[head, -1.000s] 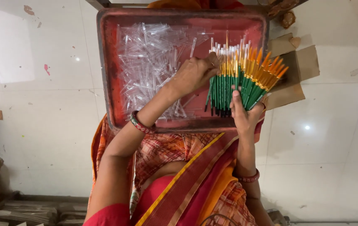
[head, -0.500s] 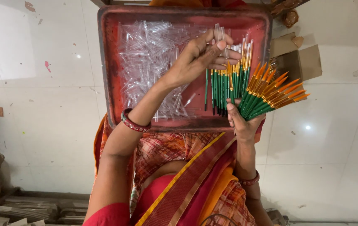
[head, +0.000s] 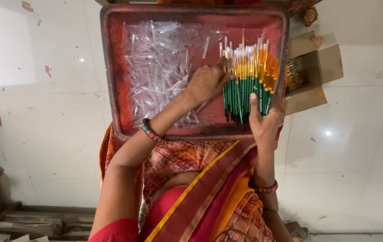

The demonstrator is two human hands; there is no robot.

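My right hand [head: 265, 118] grips a fanned bundle of paintbrushes [head: 246, 80] with green handles, gold ferrules and clear caps, held upright over the right part of a red tray [head: 113, 85]. My left hand [head: 207, 80] reaches across the tray and pinches one brush at the left edge of the bundle. A heap of clear plastic tubes [head: 160, 67] fills the tray's left and middle. The tray rests on my lap.
An open cardboard box [head: 312, 76] with more brushes [head: 295, 74] inside lies on the white tiled floor [head: 43, 112] right of the tray. Stacked cardboard sits at the lower left [head: 3, 224].
The right hand has swung the bundle back from a rightward tilt to upright. The left hand dropped from above the brush tips to the bundle's left edge.
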